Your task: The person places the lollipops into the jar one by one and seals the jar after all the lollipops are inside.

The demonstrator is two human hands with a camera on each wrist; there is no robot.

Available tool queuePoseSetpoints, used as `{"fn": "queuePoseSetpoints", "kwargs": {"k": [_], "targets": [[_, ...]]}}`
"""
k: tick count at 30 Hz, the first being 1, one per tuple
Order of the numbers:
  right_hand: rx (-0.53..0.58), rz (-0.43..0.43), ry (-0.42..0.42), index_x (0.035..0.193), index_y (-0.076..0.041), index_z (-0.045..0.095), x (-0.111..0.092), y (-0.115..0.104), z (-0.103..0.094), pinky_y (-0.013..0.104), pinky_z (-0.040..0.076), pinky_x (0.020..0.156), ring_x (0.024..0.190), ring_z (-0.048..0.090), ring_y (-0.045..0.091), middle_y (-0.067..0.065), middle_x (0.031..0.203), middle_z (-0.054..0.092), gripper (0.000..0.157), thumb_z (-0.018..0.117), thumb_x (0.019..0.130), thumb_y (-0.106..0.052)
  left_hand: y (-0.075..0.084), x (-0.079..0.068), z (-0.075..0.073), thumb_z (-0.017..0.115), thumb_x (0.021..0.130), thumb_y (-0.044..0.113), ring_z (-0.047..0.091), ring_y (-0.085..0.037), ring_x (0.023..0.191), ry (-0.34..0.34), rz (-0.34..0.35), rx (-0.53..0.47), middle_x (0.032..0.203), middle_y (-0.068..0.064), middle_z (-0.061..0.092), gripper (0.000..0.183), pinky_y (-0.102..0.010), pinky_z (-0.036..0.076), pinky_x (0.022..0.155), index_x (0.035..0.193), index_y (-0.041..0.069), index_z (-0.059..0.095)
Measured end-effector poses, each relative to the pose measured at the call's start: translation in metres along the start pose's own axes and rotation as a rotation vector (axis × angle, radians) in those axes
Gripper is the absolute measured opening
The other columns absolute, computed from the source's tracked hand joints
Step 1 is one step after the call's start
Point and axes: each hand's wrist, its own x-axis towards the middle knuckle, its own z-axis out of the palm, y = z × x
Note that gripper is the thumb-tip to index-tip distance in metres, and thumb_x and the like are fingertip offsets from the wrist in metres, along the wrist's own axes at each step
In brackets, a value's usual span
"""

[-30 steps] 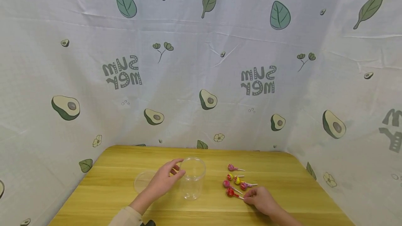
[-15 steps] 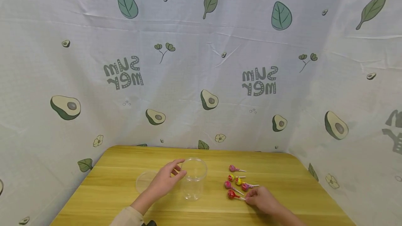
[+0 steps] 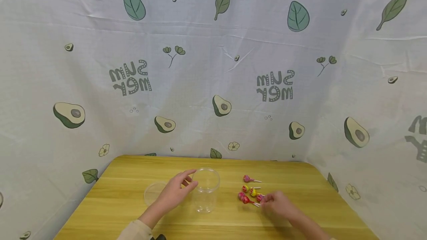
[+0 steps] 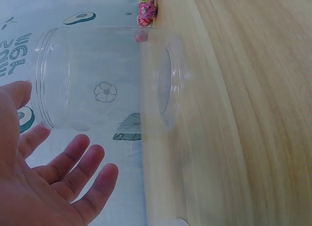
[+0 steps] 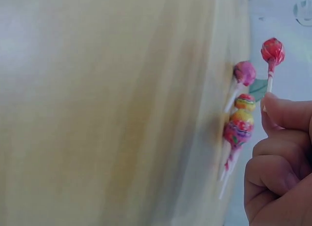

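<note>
A clear plastic jar point(image 3: 204, 200) stands upright and uncapped on the wooden table. My left hand point(image 3: 177, 190) is at its left side, thumb and index fingertips right at the rim; the other fingers spread loosely in the left wrist view. My right hand point(image 3: 277, 205) pinches the white stick of a red lollipop point(image 5: 273, 51) between thumb and index finger, its other fingers curled in. In the right wrist view the red head sticks up above the fingertips. Behind it lie a pink lollipop point(image 5: 244, 73), yellow lollipops point(image 3: 253, 192) and a purple lollipop point(image 5: 239, 133).
A clear round lid point(image 3: 151, 192) lies on the table point(image 3: 133, 169) left of the jar, partly behind my left forearm. Farther back sits another purple-pink lollipop point(image 3: 246, 178). A printed white curtain point(image 3: 193, 84) encloses the table's back and sides.
My right hand has lifted the red lollipop up and slightly back from the table, so it now overlaps the pink one in the head view. The left hand and jar stay put.
</note>
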Motion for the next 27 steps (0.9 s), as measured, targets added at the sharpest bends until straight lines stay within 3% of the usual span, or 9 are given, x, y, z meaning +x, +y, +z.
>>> {"fn": "queuePoseSetpoints", "kwargs": {"k": [4,11,24,27], "targets": [[-0.010,0.010,0.012,0.089,0.010,0.071,0.003,-0.007,-0.002,0.024,0.047,0.061,0.071,0.057,0.013,0.010,0.081,0.071,0.012,0.068,0.089,-0.002,-0.001,0.001,-0.001,0.056,0.099,0.055,0.058,-0.017,0.100,0.000,0.001,0.002,0.113,-0.003,0.062,0.059,-0.036,0.050,0.076,0.146,0.019,0.053],[-0.020,0.052,0.015,0.093,0.007,0.071,0.006,-0.028,-0.008,0.040,0.050,0.074,0.083,0.062,0.020,0.009,0.086,0.071,0.015,0.069,0.091,-0.008,-0.004,0.004,-0.002,0.058,0.098,0.055,0.058,-0.017,0.099,-0.002,0.005,0.002,0.113,-0.003,0.062,0.058,-0.036,0.050,0.076,0.145,0.020,0.054],[-0.092,0.051,0.056,0.095,0.003,0.072,0.020,-0.059,-0.016,0.032,0.042,0.066,0.075,0.048,0.015,0.006,0.082,0.066,0.017,0.069,0.094,-0.013,-0.009,0.008,-0.003,0.058,0.098,0.054,0.057,-0.016,0.096,-0.014,0.009,-0.009,0.109,-0.002,0.062,0.058,-0.033,0.049,0.073,0.145,0.021,0.053],[-0.097,0.043,0.061,0.094,0.002,0.072,0.024,-0.064,-0.017,0.033,0.042,0.067,0.076,0.053,0.016,0.005,0.082,0.067,0.015,0.068,0.094,-0.013,-0.011,0.008,-0.003,0.059,0.098,0.053,0.056,-0.016,0.096,-0.012,0.008,-0.009,0.109,-0.002,0.063,0.056,-0.033,0.049,0.073,0.145,0.022,0.054]]}}
